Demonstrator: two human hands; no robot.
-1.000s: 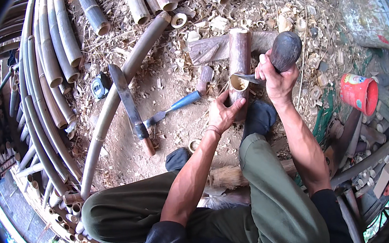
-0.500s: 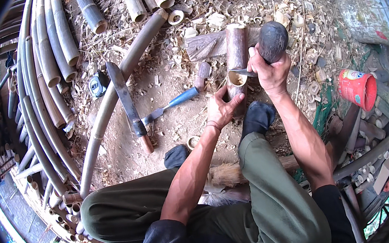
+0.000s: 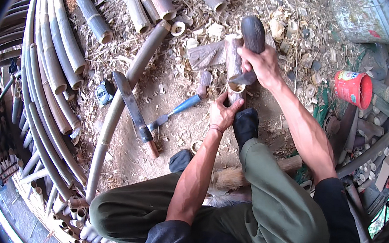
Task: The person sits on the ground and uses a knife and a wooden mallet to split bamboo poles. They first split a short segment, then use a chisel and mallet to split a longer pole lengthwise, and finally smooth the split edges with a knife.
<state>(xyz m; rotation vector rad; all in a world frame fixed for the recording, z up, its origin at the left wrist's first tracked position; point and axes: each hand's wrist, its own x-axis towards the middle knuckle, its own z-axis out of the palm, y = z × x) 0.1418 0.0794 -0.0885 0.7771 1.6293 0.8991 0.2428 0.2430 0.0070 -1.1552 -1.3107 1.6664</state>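
A short bamboo section (image 3: 233, 54) rests on a rough wood block (image 3: 206, 55), its near end toward me. The wall has an opening cut into it that shows the pale inside. My left hand (image 3: 224, 113) grips the bamboo just below that opening, thumb across the top, beside my dark-socked foot. In my right hand (image 3: 265, 65) is a knife with a thick dark handle (image 3: 253, 33), fingers wrapped round it. Its blade (image 3: 245, 78) lies at the opening's edge, pointing left.
Left of the work lie a machete (image 3: 131, 109), a blue-handled chisel (image 3: 185, 104), a tape measure (image 3: 104, 93) and a long bamboo pole (image 3: 120, 101). More poles line the left side. A red bucket (image 3: 361, 90) and a pale bucket (image 3: 365, 15) stand right. Shavings cover the ground.
The knife's handle has swung left and more upright, and its blade has turned further into view at the opening. My left hand stays on the bamboo. The whole view has shifted slightly.
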